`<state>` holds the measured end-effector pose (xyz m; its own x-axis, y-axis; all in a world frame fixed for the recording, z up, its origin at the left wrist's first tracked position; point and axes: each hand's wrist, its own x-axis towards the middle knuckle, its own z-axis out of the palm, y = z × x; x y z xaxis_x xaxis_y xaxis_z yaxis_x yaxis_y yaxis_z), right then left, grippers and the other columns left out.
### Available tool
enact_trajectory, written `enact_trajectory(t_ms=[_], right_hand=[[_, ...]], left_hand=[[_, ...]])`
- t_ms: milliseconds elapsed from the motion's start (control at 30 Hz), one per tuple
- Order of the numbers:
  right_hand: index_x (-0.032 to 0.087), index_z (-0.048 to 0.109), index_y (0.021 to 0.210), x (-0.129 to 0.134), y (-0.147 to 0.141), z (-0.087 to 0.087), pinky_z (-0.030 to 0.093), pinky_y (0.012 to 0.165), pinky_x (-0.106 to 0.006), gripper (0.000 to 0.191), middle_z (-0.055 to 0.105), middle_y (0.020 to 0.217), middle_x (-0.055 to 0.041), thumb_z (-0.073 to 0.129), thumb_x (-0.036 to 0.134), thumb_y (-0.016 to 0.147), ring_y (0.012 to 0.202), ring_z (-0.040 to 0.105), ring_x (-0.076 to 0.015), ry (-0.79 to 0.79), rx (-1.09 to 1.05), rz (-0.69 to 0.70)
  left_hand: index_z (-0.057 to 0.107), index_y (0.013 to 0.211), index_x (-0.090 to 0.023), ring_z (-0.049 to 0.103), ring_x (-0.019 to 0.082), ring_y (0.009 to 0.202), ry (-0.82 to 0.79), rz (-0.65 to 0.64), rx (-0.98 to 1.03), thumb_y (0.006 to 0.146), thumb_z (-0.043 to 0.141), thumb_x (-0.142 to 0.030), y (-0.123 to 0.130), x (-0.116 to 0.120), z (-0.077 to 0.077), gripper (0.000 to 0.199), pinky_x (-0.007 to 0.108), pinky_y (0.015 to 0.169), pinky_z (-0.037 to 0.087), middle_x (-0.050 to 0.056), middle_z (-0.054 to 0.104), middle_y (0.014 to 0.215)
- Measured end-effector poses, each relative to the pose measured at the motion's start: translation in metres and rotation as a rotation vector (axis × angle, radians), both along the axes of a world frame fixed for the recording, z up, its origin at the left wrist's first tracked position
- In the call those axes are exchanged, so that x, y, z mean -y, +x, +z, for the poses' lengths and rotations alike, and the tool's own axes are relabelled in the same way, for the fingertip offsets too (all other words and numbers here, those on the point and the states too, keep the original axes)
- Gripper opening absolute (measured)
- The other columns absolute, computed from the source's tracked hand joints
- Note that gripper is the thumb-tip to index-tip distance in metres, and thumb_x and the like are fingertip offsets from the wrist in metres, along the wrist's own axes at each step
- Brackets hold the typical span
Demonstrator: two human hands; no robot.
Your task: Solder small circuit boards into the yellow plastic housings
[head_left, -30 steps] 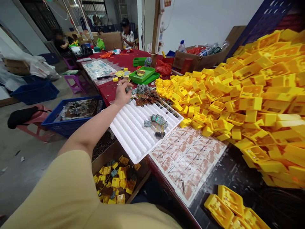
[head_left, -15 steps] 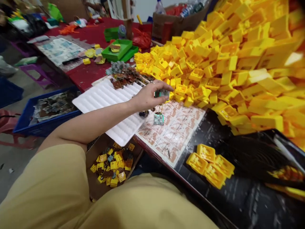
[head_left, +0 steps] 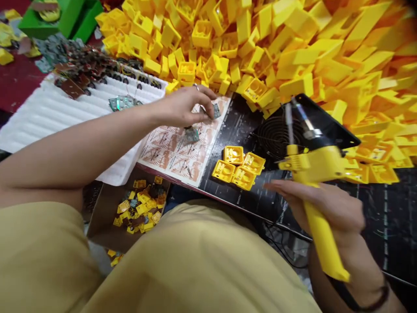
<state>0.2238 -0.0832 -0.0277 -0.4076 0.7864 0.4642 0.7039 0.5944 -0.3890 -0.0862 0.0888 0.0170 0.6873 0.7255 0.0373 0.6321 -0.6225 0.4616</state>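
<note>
My left hand [head_left: 192, 104] pinches a small grey-green circuit board [head_left: 216, 111] between thumb and fingers, over the patterned sheet [head_left: 163, 150]. A second small board [head_left: 192, 135] is just below that hand. On the right, my right hand [head_left: 322, 204] is wrapped round a yellow soldering gun [head_left: 317, 167], whose metal tips point up and away from me. Between the hands, several open yellow cases [head_left: 244, 178] lie side by side on the black mat [head_left: 224, 195]. Another greenish board [head_left: 124, 103] lies on the white ridged foam tray [head_left: 32, 113], partly behind my left forearm.
A large heap of yellow cases [head_left: 260, 48] fills the back and right. Brown and grey boards [head_left: 78, 65] are piled on the foam tray's far edge. Green trays [head_left: 61, 21] stand at the back left. Below the table edge, a cardboard box [head_left: 104, 208] holds yellow pieces.
The view has shifted right and closer to the table. My right hand has come into view with the soldering gun. My left hand still pinches a board, now more over the patterned sheet.
</note>
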Motion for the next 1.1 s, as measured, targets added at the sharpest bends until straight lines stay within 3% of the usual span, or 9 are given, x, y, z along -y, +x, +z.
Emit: enact_trajectory(t_ms=[167,267,367,467,600,733,800,967,1100], right_hand=[[0.022,0.056,0.108,-0.017,-0.018,-0.005,0.053,0.079,-0.029,0.032,0.071,0.093,-0.0028,0.075,0.031,0.083,0.077,0.067,-0.0148,0.082,0.006,0.182],[0.022,0.054,0.110,-0.030,-0.039,-0.011,0.049,0.093,-0.038,0.026,0.064,0.077,0.0021,0.065,0.036,0.091,0.069,0.062,-0.0153,0.075,0.035,0.279],[0.020,0.053,0.111,-0.038,-0.057,-0.019,0.041,0.102,-0.046,0.019,0.062,0.073,0.0031,0.056,0.032,0.096,0.068,0.060,-0.0157,0.032,0.095,0.375],[0.020,0.053,0.110,-0.038,-0.066,-0.026,0.040,0.100,-0.044,0.015,0.066,0.080,0.0010,0.053,0.022,0.096,0.070,0.060,-0.0157,0.013,0.116,0.370],[0.021,0.051,0.112,-0.027,-0.065,-0.028,0.043,0.091,-0.039,0.017,0.066,0.085,-0.0005,0.054,0.022,0.095,0.070,0.060,-0.0155,0.008,0.079,0.295],[0.022,0.049,0.115,-0.018,-0.059,-0.029,0.046,0.091,-0.040,0.027,0.065,0.083,-0.0005,0.059,0.036,0.095,0.073,0.062,-0.0172,-0.005,0.036,0.299],[0.022,0.049,0.118,-0.016,-0.055,-0.031,0.048,0.092,-0.041,0.032,0.067,0.090,-0.0034,0.062,0.037,0.093,0.080,0.065,-0.0193,-0.017,0.011,0.304],[0.025,0.048,0.120,-0.013,-0.049,-0.041,0.052,0.092,-0.041,0.035,0.068,0.094,-0.0024,0.065,0.022,0.089,0.087,0.065,-0.0193,-0.035,-0.044,0.297],[0.025,0.048,0.121,-0.011,-0.049,-0.042,0.054,0.091,-0.040,0.037,0.066,0.092,-0.0011,0.065,0.021,0.089,0.084,0.065,-0.0180,-0.062,-0.057,0.297]], left_hand=[[0.072,0.099,-0.015,0.065,0.016,0.090,-0.218,0.142,0.120,0.083,0.067,-0.046,-0.011,0.014,0.038,0.035,0.042,0.088,0.054,0.005,0.074,0.096],[0.070,0.104,-0.014,0.063,0.013,0.080,-0.307,0.084,0.094,0.080,0.067,-0.054,-0.017,0.005,0.055,0.047,0.035,0.078,0.053,0.007,0.076,0.095],[0.072,0.103,-0.014,0.062,0.009,0.075,-0.235,-0.018,-0.244,0.083,0.067,-0.038,-0.009,-0.010,0.074,0.032,0.028,0.077,0.050,0.001,0.077,0.088],[0.076,0.097,-0.021,0.057,0.006,0.064,-0.055,-0.079,-0.729,0.077,0.071,-0.010,0.015,-0.001,0.084,0.024,0.025,0.078,0.048,-0.006,0.074,0.078],[0.077,0.086,-0.018,0.066,0.019,0.083,0.134,-0.390,-1.006,0.076,0.064,0.000,0.032,0.060,0.051,0.025,0.030,0.075,0.053,0.005,0.072,0.098],[0.075,0.090,-0.018,0.054,0.030,0.129,0.355,-0.636,-0.626,0.087,0.056,-0.013,0.006,0.118,-0.003,0.020,0.043,0.101,0.050,0.010,0.061,0.136],[0.075,0.086,-0.022,0.055,0.027,0.130,0.303,-0.551,-0.449,0.089,0.053,-0.015,-0.012,0.130,-0.016,0.024,0.040,0.104,0.048,0.007,0.057,0.142],[0.069,0.115,-0.021,0.069,0.020,0.094,0.173,0.140,-0.087,0.095,0.043,-0.024,-0.028,0.136,-0.016,0.033,0.036,0.084,0.052,0.006,0.075,0.107],[0.073,0.098,-0.021,0.064,0.026,0.095,0.217,0.162,-0.177,0.093,0.050,-0.038,0.000,0.142,-0.026,0.029,0.043,0.083,0.044,0.006,0.074,0.100]])
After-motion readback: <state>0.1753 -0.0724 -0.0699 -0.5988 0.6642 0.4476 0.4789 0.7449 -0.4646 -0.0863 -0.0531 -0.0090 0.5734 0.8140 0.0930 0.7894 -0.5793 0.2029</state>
